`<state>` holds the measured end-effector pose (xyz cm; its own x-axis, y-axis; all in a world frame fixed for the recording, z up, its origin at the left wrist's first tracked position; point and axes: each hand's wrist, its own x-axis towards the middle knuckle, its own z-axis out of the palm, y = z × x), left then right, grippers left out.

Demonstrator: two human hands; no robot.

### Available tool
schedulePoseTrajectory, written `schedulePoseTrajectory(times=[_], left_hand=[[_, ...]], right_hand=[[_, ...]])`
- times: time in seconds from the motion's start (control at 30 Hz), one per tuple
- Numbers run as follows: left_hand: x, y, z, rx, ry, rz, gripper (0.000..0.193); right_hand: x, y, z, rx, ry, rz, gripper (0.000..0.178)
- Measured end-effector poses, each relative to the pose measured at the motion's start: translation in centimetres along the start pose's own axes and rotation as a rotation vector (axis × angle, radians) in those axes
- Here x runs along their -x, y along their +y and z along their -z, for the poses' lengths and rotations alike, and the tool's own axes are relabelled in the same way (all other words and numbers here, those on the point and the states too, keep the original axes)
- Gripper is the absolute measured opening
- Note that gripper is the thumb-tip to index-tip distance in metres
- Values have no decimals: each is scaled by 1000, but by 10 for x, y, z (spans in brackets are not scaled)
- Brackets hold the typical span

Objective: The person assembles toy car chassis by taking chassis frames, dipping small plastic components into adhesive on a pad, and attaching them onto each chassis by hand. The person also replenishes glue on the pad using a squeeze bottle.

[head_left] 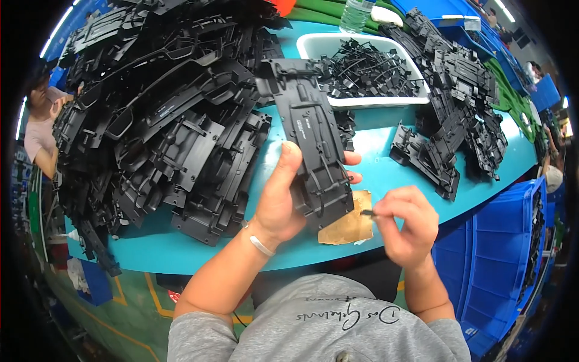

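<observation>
Black panel [310, 130] partly blocks the white tray [386, 101] and brown cardboard [350, 230].

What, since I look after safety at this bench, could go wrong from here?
The small black piece, pinched in the right hand, might slip and be hard to spot if it lands among dark parts. The long black panel in the left hand might bump the white tray if swung right. The jumbled heap of panels might slide off the table.
</observation>
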<state>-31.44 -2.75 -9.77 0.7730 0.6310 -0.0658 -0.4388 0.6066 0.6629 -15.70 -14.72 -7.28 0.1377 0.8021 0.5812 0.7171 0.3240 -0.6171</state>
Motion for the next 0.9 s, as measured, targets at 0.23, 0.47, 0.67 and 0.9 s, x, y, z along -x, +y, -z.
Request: schedulePoseTrajectory(times=[0.23, 0.47, 0.67, 0.9], left_hand=[[0, -5, -7, -128, -3, 7, 84], [1, -5, -6, -190, -11, -40, 82], [1, -7, -3, -197, -26, -46, 82], [1, -7, -2, -214, -38, -50, 84]], right_hand=[[5, -18, -32, 87, 95, 214, 29], [8, -12, -40, 164, 107, 267, 29], [8, -13, -41, 187, 98, 275, 29], [9, -11, -40, 197, 84, 280, 30]])
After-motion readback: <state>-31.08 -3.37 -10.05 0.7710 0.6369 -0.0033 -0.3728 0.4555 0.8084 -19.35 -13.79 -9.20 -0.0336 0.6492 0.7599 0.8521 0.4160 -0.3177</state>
